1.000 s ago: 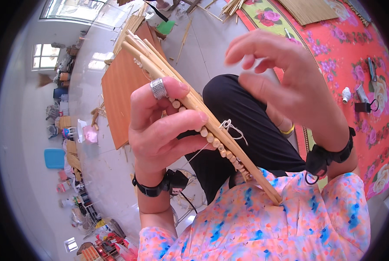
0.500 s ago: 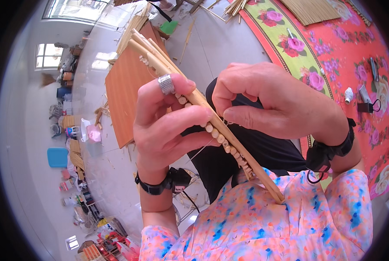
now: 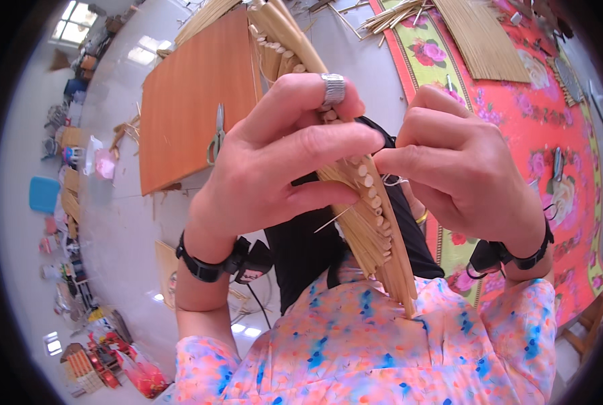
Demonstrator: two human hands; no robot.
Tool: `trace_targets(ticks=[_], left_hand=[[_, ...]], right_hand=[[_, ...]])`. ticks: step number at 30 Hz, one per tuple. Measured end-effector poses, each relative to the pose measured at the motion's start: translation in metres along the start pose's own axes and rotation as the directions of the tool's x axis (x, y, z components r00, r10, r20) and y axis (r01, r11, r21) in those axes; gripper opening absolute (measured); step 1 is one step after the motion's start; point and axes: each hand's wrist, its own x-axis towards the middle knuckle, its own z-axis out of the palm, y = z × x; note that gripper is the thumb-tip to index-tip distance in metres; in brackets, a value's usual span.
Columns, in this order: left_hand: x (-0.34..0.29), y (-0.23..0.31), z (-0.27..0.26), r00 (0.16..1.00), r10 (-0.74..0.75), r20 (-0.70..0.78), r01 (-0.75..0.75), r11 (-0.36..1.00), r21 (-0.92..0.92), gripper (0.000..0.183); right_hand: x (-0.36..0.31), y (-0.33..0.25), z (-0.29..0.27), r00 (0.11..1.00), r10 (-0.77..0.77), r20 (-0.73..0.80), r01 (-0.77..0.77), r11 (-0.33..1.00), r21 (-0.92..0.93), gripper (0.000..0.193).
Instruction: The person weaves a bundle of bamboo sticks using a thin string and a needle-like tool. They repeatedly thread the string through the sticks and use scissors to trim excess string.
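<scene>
A panel of straw-coloured reed stalks (image 3: 361, 248) runs slantwise in front of me, its lower end against my shirt. Cut round stalk ends line its edge beside longer reeds. My left hand (image 3: 267, 158), wearing a broad metal thimble ring (image 3: 334, 89), is closed around this edge. Under its thumb a thin, needle-like sliver (image 3: 330, 221) sticks out; what it is I cannot tell for sure. On the other side, my right hand (image 3: 460, 162) is curled in a pinch close to the panel. A pale thread (image 3: 394, 181) loops at its fingertips.
Scissors (image 3: 217, 137) lie on an orange-brown wooden board (image 3: 180, 94) at the left. A red floral cloth (image 3: 510, 236) covers the floor at the right, bearing a flat reed mat (image 3: 485, 42) and loose stalks (image 3: 396, 20). Assorted household goods line the far left wall.
The panel has turned, so more of its stalk face shows. Both hands have shifted right, and my right hand has drawn slightly away from the reeds. The scissors have come into view.
</scene>
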Motion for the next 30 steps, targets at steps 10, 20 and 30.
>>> trace_targets(ticks=[10, 20, 30], left_hand=[[-0.005, -0.003, -0.002, 0.999, -0.024, 0.03, 0.025, 0.998, -0.051, 0.044], [0.003, -0.009, 0.002, 0.994, 0.093, -0.064, -0.094, 0.995, -0.021, 0.041], [-0.001, -0.016, 0.002, 0.986, 0.121, -0.111, -0.129, 0.989, -0.068, 0.026]], right_hand=[[0.014, 0.004, 0.0, 0.996, 0.011, 0.083, -0.011, 1.0, 0.004, 0.018], [0.018, 0.011, -0.002, 0.988, -0.006, 0.153, 0.008, 1.0, -0.015, 0.015], [0.02, 0.013, 0.0, 0.989, -0.015, 0.149, 0.018, 1.0, -0.02, 0.015]])
